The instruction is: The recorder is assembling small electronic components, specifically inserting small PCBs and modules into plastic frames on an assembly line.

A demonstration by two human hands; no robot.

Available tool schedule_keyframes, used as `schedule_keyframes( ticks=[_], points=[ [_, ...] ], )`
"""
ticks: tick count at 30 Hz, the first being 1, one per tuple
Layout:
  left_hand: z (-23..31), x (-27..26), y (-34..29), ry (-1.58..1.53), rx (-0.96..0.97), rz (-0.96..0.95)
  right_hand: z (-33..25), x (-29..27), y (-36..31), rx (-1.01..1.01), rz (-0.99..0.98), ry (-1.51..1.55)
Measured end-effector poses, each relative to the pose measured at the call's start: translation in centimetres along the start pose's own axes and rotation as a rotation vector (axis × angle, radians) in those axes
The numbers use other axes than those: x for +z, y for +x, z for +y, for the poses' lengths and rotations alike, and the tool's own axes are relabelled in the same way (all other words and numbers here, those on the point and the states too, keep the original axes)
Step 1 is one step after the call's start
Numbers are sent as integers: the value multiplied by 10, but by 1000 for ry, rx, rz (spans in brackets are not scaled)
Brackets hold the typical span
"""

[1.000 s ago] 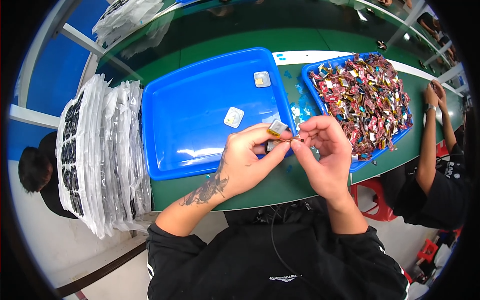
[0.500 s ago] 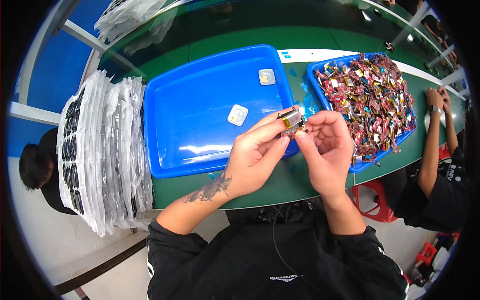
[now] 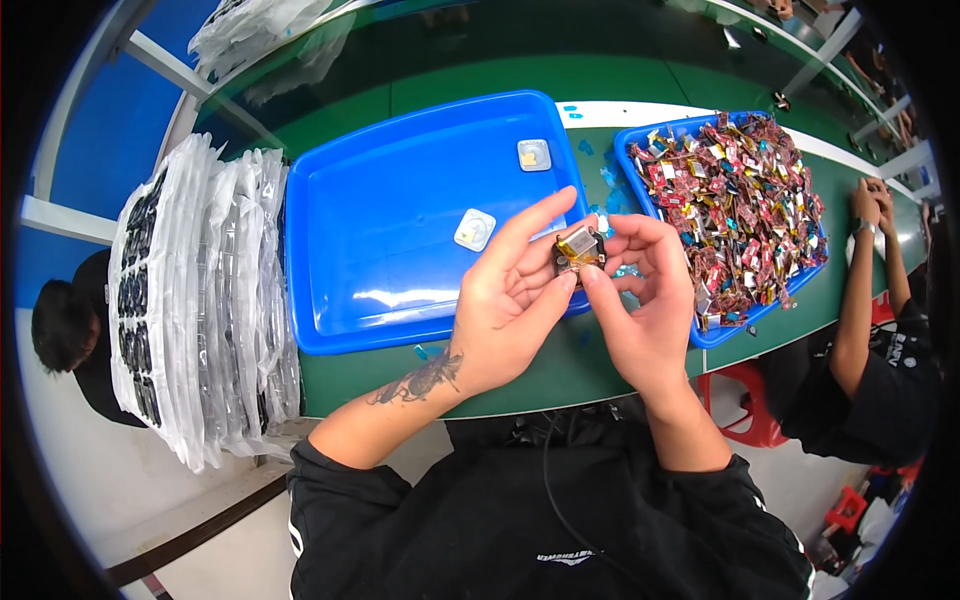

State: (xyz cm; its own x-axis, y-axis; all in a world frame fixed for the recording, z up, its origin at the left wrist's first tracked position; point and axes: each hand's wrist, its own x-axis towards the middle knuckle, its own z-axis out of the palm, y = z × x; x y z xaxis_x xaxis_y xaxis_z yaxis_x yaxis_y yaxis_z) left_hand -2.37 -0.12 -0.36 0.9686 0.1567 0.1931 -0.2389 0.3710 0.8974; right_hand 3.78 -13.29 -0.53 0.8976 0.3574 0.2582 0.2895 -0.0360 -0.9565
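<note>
Between my hands, just past the table's front edge of the blue tray, is a small electronic assembly [image 3: 579,246]. A silver battery cell with yellow tape sits on its dark, squarish body. My left hand [image 3: 513,300] cradles it from the left, thumb on its near edge and the other fingers stretched behind it. My right hand [image 3: 645,305] grips its right side between thumb and curled fingers. Fingertips cover parts of the edges, so finer details are hidden.
A large blue tray [image 3: 345,335] holds two small whitish square pieces, one being this piece [image 3: 475,230]. At right, another blue tray [image 3: 716,338] is heaped with red circuit boards and batteries. Bagged stacks [image 3: 200,310] stand at left. A co-worker's arms [image 3: 858,300] rest on the table.
The assembly has turned so its dark, squarish body shows under the battery. My left fingers have straightened and spread upward; my right hand has shifted slightly left.
</note>
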Motion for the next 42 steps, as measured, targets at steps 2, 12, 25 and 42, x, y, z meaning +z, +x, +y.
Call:
schedule_keyframes(
  ticks=[2, 12, 25, 42],
  points=[
    [-1, 2, -1, 21, -21, 126, 2, 1, 3, -203, -35, -257],
    [-13, -3, -4, 263, 166, 179, -16, 9, 21, -37, -226, -62],
    [0, 4, -8, 875, 751, -93, 53, -37, 271, 440, -382, -298],
    [167, 106, -37, 766, 1003, 464, 21, -5, 231, -557, -583, -764]
  ],
)
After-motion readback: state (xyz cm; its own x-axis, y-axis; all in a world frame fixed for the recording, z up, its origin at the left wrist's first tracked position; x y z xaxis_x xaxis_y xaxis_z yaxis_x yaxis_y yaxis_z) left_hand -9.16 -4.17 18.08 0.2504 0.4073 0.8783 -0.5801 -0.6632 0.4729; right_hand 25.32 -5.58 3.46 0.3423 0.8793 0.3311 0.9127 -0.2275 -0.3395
